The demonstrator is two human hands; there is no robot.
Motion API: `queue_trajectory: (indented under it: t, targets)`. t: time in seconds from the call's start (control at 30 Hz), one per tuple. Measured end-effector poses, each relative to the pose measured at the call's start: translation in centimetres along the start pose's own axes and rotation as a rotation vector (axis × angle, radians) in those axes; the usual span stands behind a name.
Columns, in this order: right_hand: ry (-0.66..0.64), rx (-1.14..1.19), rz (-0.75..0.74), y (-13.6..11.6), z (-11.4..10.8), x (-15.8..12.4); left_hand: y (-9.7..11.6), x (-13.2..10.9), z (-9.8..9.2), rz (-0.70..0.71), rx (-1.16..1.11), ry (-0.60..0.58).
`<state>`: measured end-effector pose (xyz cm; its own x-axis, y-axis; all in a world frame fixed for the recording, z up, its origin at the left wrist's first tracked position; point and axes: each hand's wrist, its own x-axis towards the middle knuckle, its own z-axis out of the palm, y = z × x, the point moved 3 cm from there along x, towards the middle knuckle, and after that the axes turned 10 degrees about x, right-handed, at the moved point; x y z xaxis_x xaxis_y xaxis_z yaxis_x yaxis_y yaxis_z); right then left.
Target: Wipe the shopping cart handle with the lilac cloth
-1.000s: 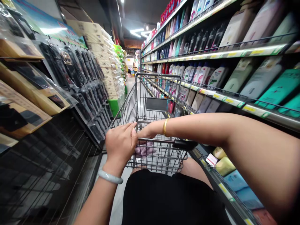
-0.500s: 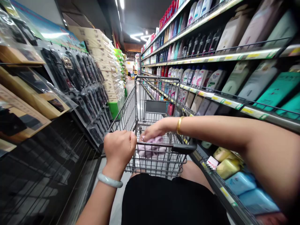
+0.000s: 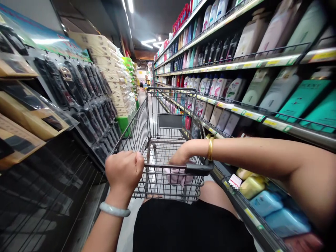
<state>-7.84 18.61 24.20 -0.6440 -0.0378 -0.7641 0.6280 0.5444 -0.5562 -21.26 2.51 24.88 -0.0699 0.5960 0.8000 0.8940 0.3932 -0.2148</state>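
My left hand point(image 3: 124, 171), with a pale bangle at its wrist, is wrapped round the left part of the handle of a grey wire shopping cart point(image 3: 131, 138). Inside the basket, just behind the handle, my right hand point(image 3: 180, 154) reaches down onto a crumpled lilac cloth point(image 3: 180, 177). A gold bangle circles that wrist. The handle partly hides my right fingers, but the cloth bunches under them. A black grip point(image 3: 198, 168) covers the right part of the handle.
Shelves point(image 3: 273, 123) of shampoo and pump bottles line the right side, close to my right arm. At left hang black packaged goods point(image 3: 91, 119) on a rack. Stacked cream boxes point(image 3: 112, 77) stand beyond it. The aisle floor point(image 3: 142, 99) runs ahead.
My right hand has moved to the right and lower behind the handle, and the lilac cloth has shifted right with it. The left hand keeps its hold. The view has turned slightly right.
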Motion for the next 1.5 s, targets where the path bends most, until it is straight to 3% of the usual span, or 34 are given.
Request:
queue_trajectory:
  t: [0.07, 0.2, 0.27, 0.43, 0.5, 0.63, 0.73, 0.83, 0.97, 1.07, 1.17, 1.27, 1.37, 1.43, 1.47, 1.5]
  targets:
    - [-0.028, 0.019, 0.014, -0.1, -0.2, -0.8, 0.0, -0.1, -0.1, 0.012, 0.001, 0.012]
    - [0.1, 0.255, -0.296, -2.1, -2.2, -4.4, -0.1, -0.2, -0.1, 0.022, -0.003, 0.038]
    - [0.145, 0.255, -0.355, -2.2, -2.5, -5.2, -0.2, -0.3, 0.0, 0.02, -0.002, 0.042]
    - [0.009, 0.027, -0.093, 0.0, -0.3, -3.4, -0.3, -0.5, 0.0, 0.025, -0.008, 0.031]
    - [0.039, 0.026, -0.143, -0.2, -0.1, -4.0, -0.4, -0.6, 0.0, 0.028, -0.004, 0.022]
    - [0.24, 0.015, -0.361, -1.5, -0.7, -8.1, -0.5, -0.6, 0.0, 0.031, -0.001, 0.029]
    - [0.347, -0.15, -0.303, -0.8, -0.1, -9.7, -0.5, -0.6, 0.0, 0.036, -0.011, 0.05]
    - [0.423, -0.366, -0.145, 1.1, 0.6, -8.6, -0.5, -0.6, 0.1, 0.04, -0.014, 0.049]
    - [0.358, -0.283, -0.099, 2.1, 0.3, -8.5, -0.6, -0.7, 0.3, 0.047, -0.004, 0.033]
    - [0.33, -0.123, -0.231, 1.3, -0.3, -12.0, -0.6, -0.8, 0.4, 0.056, -0.006, 0.011]
    - [0.662, -0.08, -0.388, 1.4, -0.6, -16.1, -0.6, -0.8, 0.4, 0.028, -0.006, -0.008]
    - [1.11, -0.086, -0.554, 4.0, 1.5, -16.8, -0.6, -0.7, 0.3, -0.011, -0.011, -0.04]
    - [1.57, -0.092, -0.8, 7.9, 6.3, -13.5, -0.7, -0.6, 0.1, -0.035, -0.025, -0.094]
    - [1.935, 0.043, -0.819, 10.7, 9.8, -10.5, -0.3, -0.5, -0.1, -0.048, -0.025, -0.146]
    - [2.051, 0.15, -0.802, 11.8, 11.4, -8.9, 0.2, -0.4, -0.3, -0.049, -0.027, -0.162]
    - [2.074, 0.243, -0.791, 12.6, 12.5, -7.4, 0.9, -0.2, -0.5, -0.04, -0.041, -0.168]
